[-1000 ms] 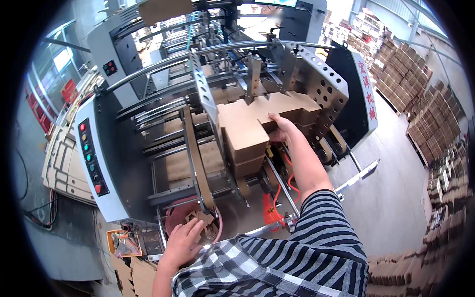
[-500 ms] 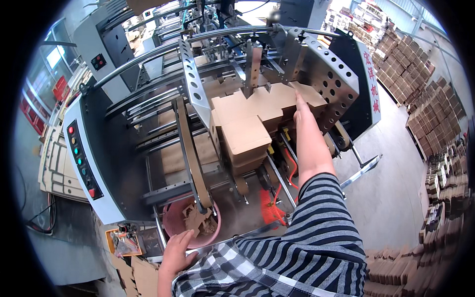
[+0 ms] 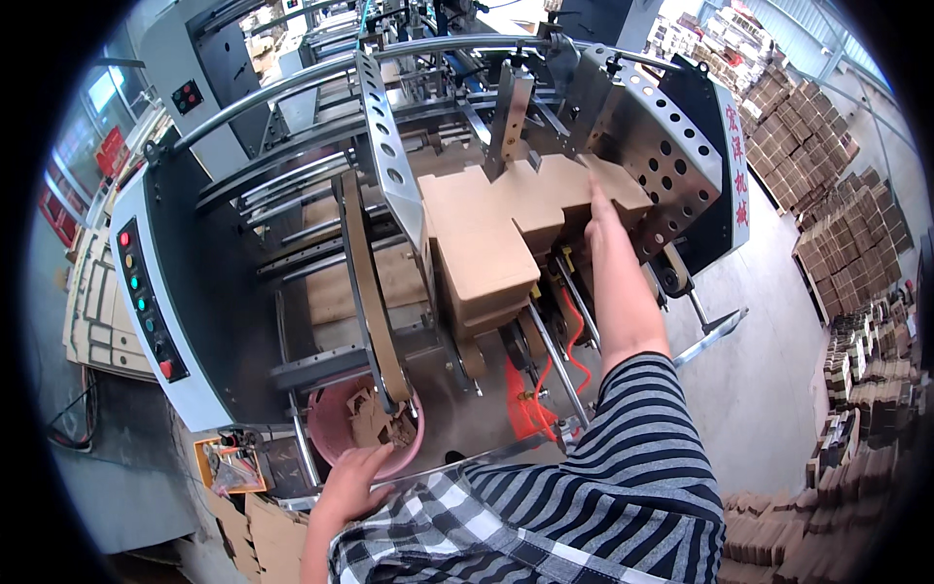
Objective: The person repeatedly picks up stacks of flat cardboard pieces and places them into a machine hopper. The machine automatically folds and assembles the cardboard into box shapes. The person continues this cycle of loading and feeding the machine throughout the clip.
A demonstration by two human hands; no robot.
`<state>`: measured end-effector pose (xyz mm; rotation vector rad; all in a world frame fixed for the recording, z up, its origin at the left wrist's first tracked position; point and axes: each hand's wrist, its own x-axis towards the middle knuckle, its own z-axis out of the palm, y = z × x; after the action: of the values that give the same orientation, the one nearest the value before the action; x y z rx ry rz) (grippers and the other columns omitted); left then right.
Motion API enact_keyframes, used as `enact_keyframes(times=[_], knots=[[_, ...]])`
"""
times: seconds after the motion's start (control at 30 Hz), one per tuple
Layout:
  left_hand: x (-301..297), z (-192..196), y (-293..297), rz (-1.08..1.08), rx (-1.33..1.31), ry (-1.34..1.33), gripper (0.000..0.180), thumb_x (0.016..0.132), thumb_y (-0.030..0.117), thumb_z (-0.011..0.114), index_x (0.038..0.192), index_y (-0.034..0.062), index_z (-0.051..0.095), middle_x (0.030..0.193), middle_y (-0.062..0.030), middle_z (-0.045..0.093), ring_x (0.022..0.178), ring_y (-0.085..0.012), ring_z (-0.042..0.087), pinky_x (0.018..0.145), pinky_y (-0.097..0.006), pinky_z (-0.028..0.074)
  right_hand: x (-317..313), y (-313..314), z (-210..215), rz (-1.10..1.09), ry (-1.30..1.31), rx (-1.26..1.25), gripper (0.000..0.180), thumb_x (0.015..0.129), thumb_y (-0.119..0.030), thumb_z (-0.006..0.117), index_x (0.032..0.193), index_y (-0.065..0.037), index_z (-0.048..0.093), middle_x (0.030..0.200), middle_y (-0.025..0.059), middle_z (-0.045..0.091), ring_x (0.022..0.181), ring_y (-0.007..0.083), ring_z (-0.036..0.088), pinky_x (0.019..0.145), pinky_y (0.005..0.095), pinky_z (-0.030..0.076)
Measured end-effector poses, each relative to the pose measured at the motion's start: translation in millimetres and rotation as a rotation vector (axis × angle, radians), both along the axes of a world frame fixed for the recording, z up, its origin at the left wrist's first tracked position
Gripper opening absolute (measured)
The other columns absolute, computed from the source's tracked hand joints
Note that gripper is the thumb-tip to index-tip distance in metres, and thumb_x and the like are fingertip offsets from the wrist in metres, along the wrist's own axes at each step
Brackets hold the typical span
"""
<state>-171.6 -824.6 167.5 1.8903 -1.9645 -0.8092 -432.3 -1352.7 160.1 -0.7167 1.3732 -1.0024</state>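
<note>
A stack of flat brown cardboard box blanks (image 3: 482, 238) with cut notches sits between the machine's perforated metal side plates. My right hand (image 3: 602, 216) reaches forward over its right part, fingers stretched out and touching the cardboard next to the raised right flap (image 3: 615, 182). Part of the fingertips and the palm is turned out of sight. Low on the left, my left hand (image 3: 354, 481) rests by my waist, empty, its fingers extended beside the pink bucket (image 3: 325, 428). Torn cardboard scraps (image 3: 375, 417) lie in that bucket.
A perforated guide plate (image 3: 671, 146) stands right of the stack, another (image 3: 389, 156) left. Belts (image 3: 365, 292) and rods run below, with an orange air hose (image 3: 587, 375). The button panel (image 3: 144, 304) is at left. Bundled cardboard piles (image 3: 793, 127) line the right side.
The view has shifted slightly, so the machine sits a little differently in the picture. My right hand stays at the stack's right part, and my left hand stays by the bucket.
</note>
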Motion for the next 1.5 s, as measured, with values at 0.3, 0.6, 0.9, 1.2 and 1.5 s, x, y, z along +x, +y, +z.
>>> enact_keyframes(times=[0.3,0.6,0.9,1.2,1.5], knots=[[-35.9,-7.7,-122.2,-0.383,-0.221,0.163,0.062,0.07,0.015,0.072,0.127,0.0046,0.049,0.12,-0.0175,0.056,0.112,-0.0349,0.053,0.095,-0.043,0.043,-50.1,26.6,16.4,0.042,0.111,0.006,0.095,0.071,-0.068,0.064,0.134,-0.001,0.039,0.13,0.0191,0.044,0.117,0.0329,0.043,0.094,0.0508,0.033],[-96.8,-27.7,-232.5,-0.055,-0.1,0.092,0.045,0.078,0.015,0.065,0.117,-0.0028,0.054,0.109,-0.0255,0.059,0.103,-0.0395,0.057,0.09,-0.043,0.046,7.6,181.9,-28.8,0.934,0.665,-0.66,0.022,0.084,-0.022,0.061,0.086,-0.002,0.068,0.08,0.0216,0.064,0.075,0.0368,0.063,0.067,0.0413,0.05],[-92.7,-41.3,-255.2,0.054,-0.097,-0.155,0.026,0.08,0.02,0.061,0.097,0.0008,0.055,0.09,-0.0227,0.064,0.087,-0.0392,0.062,0.077,-0.047,0.05,24.0,198.6,-44.2,0.776,0.975,-0.837,0.023,0.081,-0.028,0.06,0.077,-0.008,0.069,0.076,0.0163,0.065,0.074,0.0363,0.063,0.067,0.0442,0.051],[-76.7,-34.7,-268.8,-0.115,0.032,0.03,0.044,0.08,0.026,0.062,0.116,0.0015,0.057,0.106,-0.0191,0.064,0.102,-0.0347,0.06,0.089,-0.041,0.048,-76.0,77.4,-11.7,0.64,1.436,-0.343,0.025,0.075,-0.022,0.055,0.086,-0.006,0.071,0.093,0.0184,0.067,0.093,0.0355,0.063,0.081,0.0426,0.052],[-91.4,-21.5,-258.4,0.081,0.039,0.009,0.04,0.083,0.029,0.059,0.117,0.0087,0.059,0.108,-0.016,0.064,0.103,-0.0333,0.06,0.089,-0.042,0.048,-99.7,10.8,-25.9,0.931,1.549,-0.509,0.019,0.078,-0.016,0.058,0.087,-0.005,0.071,0.093,0.0181,0.067,0.092,0.0346,0.064,0.081,0.042,0.052]])
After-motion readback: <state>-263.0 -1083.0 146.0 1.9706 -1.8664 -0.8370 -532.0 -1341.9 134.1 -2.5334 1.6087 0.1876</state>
